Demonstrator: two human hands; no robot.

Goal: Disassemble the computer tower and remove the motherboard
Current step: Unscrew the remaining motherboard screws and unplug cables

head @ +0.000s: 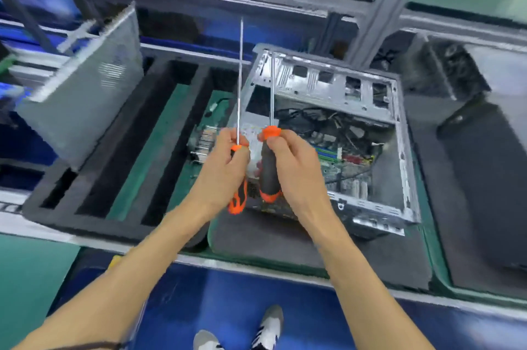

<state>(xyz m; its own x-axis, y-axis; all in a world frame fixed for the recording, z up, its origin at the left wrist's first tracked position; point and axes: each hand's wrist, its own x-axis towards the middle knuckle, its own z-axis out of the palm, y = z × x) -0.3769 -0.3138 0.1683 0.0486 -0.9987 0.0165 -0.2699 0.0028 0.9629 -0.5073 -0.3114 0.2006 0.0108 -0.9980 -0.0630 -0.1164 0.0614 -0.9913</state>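
The open computer tower (pixel 396 132) lies on its side on a dark foam mat, its metal frame bare. Inside it the motherboard (pixel 348 161) shows among black cables. My left hand (pixel 221 175) grips a thin orange-and-black screwdriver (pixel 238 201), shaft pointing up and away. My right hand (pixel 293 169) grips a thicker orange-and-black screwdriver (pixel 268 175), its shaft also upright. Both hands hover close together over the tower's near left corner. A finned part (pixel 204 142) lies just left of the case.
A black foam tray with long slots (pixel 94 178) sits to the left, with a grey metal side panel (pixel 82 101) leaning in it. Another dark case (pixel 484 155) lies at the right. A metal rack frame (pixel 382 4) runs behind. My shoes stand on blue floor below.
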